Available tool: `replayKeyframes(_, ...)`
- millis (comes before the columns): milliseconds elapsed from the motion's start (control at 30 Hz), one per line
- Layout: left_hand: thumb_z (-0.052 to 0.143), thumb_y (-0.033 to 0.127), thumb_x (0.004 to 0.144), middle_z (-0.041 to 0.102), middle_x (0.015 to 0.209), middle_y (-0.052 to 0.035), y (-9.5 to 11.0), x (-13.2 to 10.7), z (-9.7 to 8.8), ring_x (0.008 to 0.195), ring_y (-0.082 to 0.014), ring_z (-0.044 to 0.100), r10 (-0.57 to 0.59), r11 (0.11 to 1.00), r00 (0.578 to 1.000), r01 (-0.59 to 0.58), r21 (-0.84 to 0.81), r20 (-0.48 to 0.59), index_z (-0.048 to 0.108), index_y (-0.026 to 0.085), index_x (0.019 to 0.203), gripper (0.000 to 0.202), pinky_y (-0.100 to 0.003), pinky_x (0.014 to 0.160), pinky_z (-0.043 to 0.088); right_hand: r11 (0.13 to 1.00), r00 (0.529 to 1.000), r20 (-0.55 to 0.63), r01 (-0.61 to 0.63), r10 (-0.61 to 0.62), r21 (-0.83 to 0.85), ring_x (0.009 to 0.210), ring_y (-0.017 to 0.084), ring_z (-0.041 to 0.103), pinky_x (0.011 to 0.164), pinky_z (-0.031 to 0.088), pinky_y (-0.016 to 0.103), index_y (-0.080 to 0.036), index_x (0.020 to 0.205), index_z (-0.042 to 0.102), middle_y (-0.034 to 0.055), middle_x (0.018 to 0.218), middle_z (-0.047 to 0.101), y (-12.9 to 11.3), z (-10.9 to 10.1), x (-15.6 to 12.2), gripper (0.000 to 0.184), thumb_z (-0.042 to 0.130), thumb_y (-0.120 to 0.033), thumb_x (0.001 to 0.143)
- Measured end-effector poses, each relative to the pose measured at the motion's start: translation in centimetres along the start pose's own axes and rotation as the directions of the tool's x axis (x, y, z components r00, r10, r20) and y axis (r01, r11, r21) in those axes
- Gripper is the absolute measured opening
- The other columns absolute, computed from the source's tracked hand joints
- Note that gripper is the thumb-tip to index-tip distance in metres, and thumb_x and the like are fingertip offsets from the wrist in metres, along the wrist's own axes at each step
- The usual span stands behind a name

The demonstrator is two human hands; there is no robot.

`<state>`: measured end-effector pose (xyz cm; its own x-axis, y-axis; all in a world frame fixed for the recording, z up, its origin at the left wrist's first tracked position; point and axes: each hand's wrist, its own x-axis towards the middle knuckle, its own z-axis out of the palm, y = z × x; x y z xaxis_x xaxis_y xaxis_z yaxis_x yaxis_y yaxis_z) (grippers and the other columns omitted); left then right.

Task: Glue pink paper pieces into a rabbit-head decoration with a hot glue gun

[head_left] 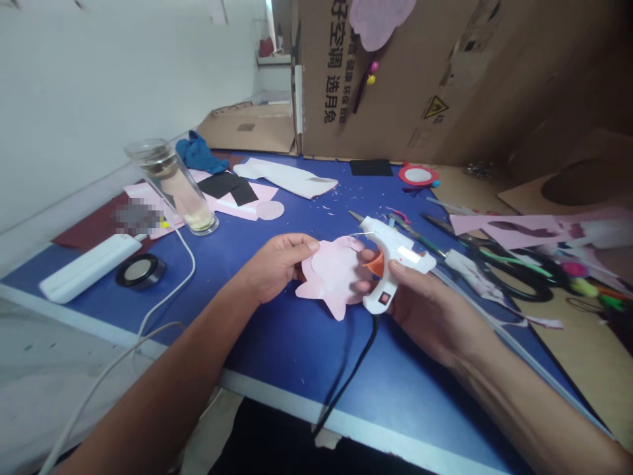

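Observation:
My left hand (274,264) pinches the left edge of a pink felt cut-out (331,274), holding it just above the blue table top (277,343). My right hand (425,307) grips a white hot glue gun (393,257) with an orange trigger under my finger. The gun's metal nozzle points left and away, above the top edge of the pink piece. A black cord (346,376) runs from the gun's handle down over the table's near edge.
A glass jar (173,185), white power bank (89,267) with white cable, and tape roll (141,270) sit at left. Pink, black and white felt pieces lie behind. Black scissors (514,274) and colourful scraps lie right. A large cardboard box (420,79) stands at the back.

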<state>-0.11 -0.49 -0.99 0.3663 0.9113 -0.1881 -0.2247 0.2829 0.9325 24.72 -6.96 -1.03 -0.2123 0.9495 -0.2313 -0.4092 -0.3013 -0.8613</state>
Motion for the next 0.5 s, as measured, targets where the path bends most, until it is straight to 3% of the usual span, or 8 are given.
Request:
replayKeyframes(133, 0.101, 0.045, 0.074, 0.073, 0.074, -0.002, 0.22, -0.18, 0.12, 0.065, -0.0131, 0.065, -0.002, 1.0, 0.999, 0.003, -0.029, 0.047, 0.075, 0.015, 0.079, 0.04, -0.026, 0.065, 0.055, 1.0, 1.0, -0.029, -0.006, 0.006, 0.008, 0.093, 0.025, 0.075, 0.092, 0.066, 0.044, -0.026, 0.119, 0.084, 0.0071, 0.108, 0.079, 0.16, -0.21, 0.08, 0.039, 0.089, -0.053, 0.09)
replayKeyframes(300, 0.103, 0.041, 0.071, 0.073, 0.075, -0.0022, 0.32, -0.23, 0.01, 0.066, -0.0129, 0.066, -0.007, 0.998, 0.998, 0.011, -0.068, 0.061, 0.076, 0.015, 0.08, 0.04, -0.026, 0.067, 0.056, 1.0, 0.998, -0.063, 0.007, -0.006, 0.028, 0.094, 0.026, 0.074, 0.088, 0.067, 0.042, -0.027, 0.118, 0.085, 0.0076, 0.114, 0.078, 0.08, -0.16, 0.09, 0.04, 0.091, -0.051, 0.088)
replayKeyframes(500, 0.101, 0.03, 0.07, 0.076, 0.082, -0.0035, 0.38, -0.25, -0.32, 0.071, -0.0142, 0.07, -0.027, 0.996, 0.998, 0.031, -0.08, 0.057, 0.08, 0.014, 0.09, 0.034, -0.028, 0.071, 0.059, 0.999, 0.997, -0.077, 0.025, -0.023, 0.028, 0.093, 0.024, 0.071, 0.085, 0.065, 0.038, -0.025, 0.115, 0.086, 0.0064, 0.104, 0.075, -0.04, -0.02, 0.01, 0.039, 0.091, -0.051, 0.086)
